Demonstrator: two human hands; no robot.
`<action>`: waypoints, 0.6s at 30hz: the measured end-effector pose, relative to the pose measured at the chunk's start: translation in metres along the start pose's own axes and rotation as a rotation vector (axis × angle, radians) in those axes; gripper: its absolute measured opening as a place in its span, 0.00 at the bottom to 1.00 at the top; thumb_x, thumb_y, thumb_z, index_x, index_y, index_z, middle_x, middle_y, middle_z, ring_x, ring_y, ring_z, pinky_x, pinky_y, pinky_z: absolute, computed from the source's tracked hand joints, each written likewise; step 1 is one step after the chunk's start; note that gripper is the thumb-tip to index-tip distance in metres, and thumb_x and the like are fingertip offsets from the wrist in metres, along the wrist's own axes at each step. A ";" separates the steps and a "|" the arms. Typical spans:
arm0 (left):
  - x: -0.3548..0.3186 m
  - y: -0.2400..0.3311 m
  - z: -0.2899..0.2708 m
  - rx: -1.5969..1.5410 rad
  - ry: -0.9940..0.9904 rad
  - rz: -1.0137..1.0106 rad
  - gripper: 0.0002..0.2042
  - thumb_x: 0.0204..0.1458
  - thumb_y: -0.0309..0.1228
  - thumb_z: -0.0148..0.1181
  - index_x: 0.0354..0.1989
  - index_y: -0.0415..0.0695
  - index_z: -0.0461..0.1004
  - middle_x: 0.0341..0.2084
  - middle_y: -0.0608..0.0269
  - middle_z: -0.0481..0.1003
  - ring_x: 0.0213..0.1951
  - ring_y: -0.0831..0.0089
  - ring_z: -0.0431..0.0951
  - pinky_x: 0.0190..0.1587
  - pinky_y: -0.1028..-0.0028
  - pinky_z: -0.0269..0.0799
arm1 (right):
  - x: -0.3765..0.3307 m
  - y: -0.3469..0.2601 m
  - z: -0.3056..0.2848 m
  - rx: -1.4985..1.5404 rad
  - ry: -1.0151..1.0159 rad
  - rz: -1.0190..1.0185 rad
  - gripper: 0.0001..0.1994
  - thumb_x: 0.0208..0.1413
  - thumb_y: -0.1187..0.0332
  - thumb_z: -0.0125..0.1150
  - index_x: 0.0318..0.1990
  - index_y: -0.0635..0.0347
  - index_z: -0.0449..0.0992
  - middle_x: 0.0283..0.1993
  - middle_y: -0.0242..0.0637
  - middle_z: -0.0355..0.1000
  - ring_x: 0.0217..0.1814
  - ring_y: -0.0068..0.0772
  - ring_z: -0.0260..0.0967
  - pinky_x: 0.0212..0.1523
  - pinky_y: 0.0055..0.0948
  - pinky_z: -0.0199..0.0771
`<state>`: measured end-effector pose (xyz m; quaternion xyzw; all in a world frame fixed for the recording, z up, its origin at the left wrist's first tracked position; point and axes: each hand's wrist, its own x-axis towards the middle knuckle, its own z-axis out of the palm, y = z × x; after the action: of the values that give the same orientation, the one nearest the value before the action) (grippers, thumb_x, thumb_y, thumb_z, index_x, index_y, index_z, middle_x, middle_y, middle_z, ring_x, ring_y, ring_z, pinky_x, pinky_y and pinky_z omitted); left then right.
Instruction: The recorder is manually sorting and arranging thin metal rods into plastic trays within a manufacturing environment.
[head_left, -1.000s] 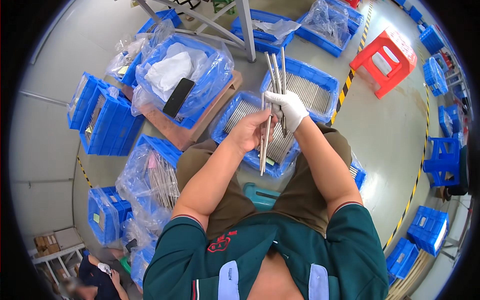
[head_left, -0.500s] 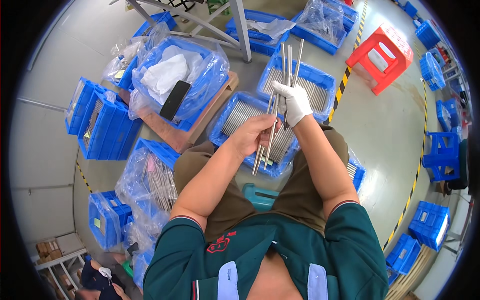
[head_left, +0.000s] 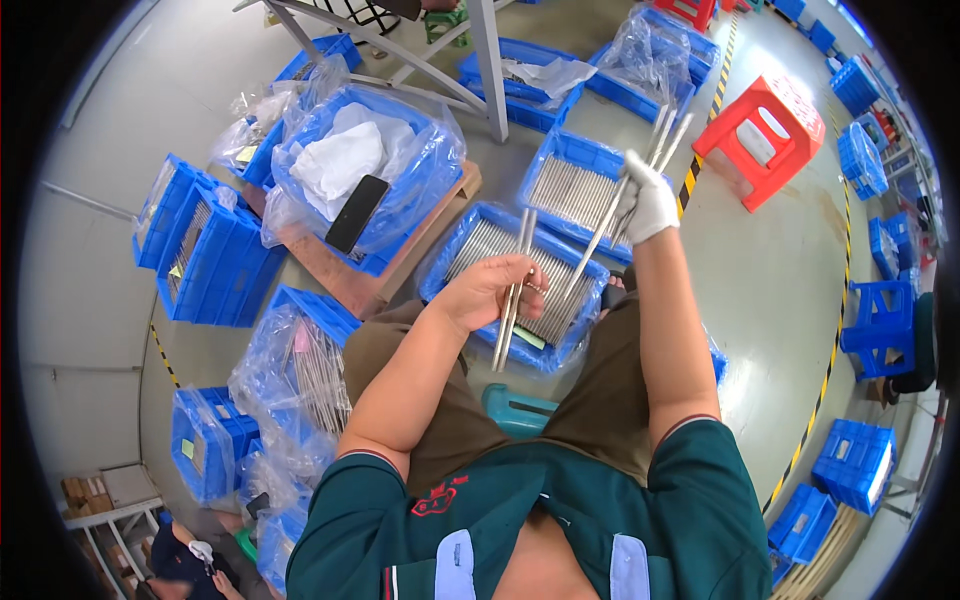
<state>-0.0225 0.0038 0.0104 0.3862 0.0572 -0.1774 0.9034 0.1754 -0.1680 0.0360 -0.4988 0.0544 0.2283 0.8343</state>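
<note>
My bare left hand is closed around a few thin metal rods, which stick out above and below the fist. Further right and higher, my right hand wears a white glove and grips several long metal rods. One of these slants down toward the left, over the near bin. Below both hands, a blue plastic bin lined with clear film holds rows of similar rods. Just beyond it, under the gloved hand, is a second blue bin of rods.
A black phone lies on a film-covered blue bin on a pallet at left. Stacked blue crates stand further left. A red stool is at right, and a teal stool shows between my legs. Another person is at lower left.
My hands have drawn apart. The gloved right hand has moved right with its rods, now tilted more; the left has shifted slightly left and down with its own rods.
</note>
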 end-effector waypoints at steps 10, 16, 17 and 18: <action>0.020 -0.004 0.001 -0.174 -0.032 0.054 0.14 0.54 0.41 0.56 0.34 0.40 0.72 0.27 0.67 0.68 0.23 0.77 0.62 0.28 0.76 0.62 | -0.046 0.062 0.049 -0.932 -0.233 -0.193 0.20 0.48 0.52 0.59 0.32 0.64 0.76 0.24 0.39 0.72 0.27 0.29 0.70 0.31 0.30 0.69; 0.019 0.001 -0.010 -0.105 0.127 0.227 0.12 0.53 0.38 0.57 0.33 0.41 0.72 0.25 0.67 0.68 0.24 0.76 0.66 0.27 0.75 0.63 | -0.040 0.062 0.050 -0.835 -0.173 -0.105 0.20 0.50 0.52 0.58 0.29 0.64 0.74 0.19 0.37 0.69 0.21 0.28 0.66 0.29 0.30 0.67; 0.021 0.002 -0.017 -0.098 0.213 0.251 0.10 0.55 0.36 0.55 0.33 0.41 0.71 0.27 0.64 0.70 0.27 0.72 0.72 0.32 0.69 0.71 | -0.040 0.061 0.047 -0.889 -0.166 -0.137 0.20 0.51 0.53 0.57 0.27 0.65 0.72 0.18 0.37 0.68 0.20 0.27 0.65 0.27 0.29 0.66; 0.021 0.005 -0.019 -0.115 0.261 0.294 0.10 0.56 0.35 0.53 0.33 0.40 0.71 0.28 0.62 0.71 0.29 0.69 0.74 0.36 0.65 0.73 | -0.041 0.060 0.045 -0.917 -0.171 -0.140 0.19 0.51 0.53 0.57 0.27 0.65 0.71 0.18 0.37 0.68 0.20 0.27 0.67 0.26 0.29 0.67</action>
<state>-0.0007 0.0148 -0.0043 0.3579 0.1270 0.0115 0.9250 0.1069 -0.1187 0.0230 -0.7976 -0.1548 0.2124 0.5430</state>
